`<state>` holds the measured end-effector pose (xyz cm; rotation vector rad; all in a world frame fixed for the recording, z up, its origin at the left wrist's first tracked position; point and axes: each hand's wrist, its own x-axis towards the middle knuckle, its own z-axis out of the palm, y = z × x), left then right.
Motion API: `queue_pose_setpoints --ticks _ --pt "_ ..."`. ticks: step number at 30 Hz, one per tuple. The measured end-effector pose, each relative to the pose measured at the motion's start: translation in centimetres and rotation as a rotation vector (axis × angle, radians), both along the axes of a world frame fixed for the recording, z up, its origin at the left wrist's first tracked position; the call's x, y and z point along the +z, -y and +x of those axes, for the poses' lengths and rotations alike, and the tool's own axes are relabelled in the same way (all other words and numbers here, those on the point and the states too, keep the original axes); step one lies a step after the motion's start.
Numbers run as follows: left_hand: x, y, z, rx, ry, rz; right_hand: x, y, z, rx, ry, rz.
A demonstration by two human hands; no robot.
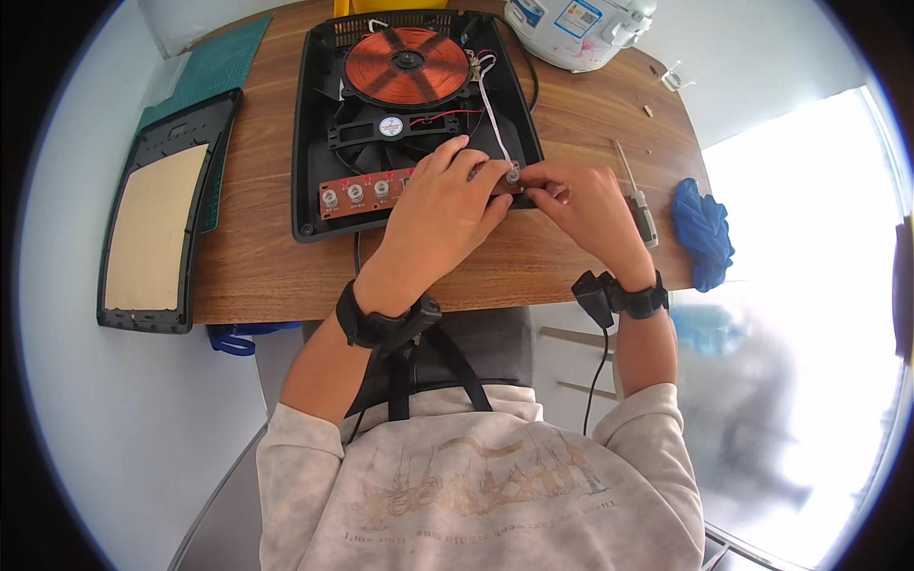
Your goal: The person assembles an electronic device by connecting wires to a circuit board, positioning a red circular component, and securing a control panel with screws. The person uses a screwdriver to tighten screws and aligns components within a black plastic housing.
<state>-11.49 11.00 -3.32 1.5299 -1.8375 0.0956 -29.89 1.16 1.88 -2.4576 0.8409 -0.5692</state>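
An opened induction cooker base (314, 114) lies on the wooden table (276, 257), showing a copper coil (407, 65) and a black fan (390, 128). Along its front edge sits a reddish-brown control board (357, 193) with several round buttons. My left hand (443, 214) rests over the right part of that board, fingers curled on it. My right hand (586, 209) pinches the board's right end, next to a small round button (513, 175). A white ribbon cable (492, 114) runs from the board up into the cooker.
The cooker's black top panel with a tan underside (152, 228) lies at the table's left edge over a green cutting mat (214, 71). A screwdriver (636, 190) and blue cloth (703, 228) lie right of my hands. A white rice cooker (576, 29) stands behind.
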Motion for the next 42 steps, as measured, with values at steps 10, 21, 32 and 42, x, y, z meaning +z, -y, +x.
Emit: queue_pose_setpoints --ticks 10,21,32,42 --pt "-0.1 0.0 -0.1 0.001 0.000 -0.010 0.1 -0.3 0.3 -0.039 -0.040 0.018" --pt "-0.2 0.1 0.0 0.022 0.031 -0.056 0.3 -0.2 0.0 -0.013 -0.037 0.017" --pt "0.1 0.1 -0.2 0.017 -0.005 -0.015 1.9 0.6 -5.3 -0.211 0.006 0.076" --pt "0.6 -0.1 0.2 -0.043 0.014 0.013 -2.7 2.8 -18.1 -0.746 -0.454 -0.154"
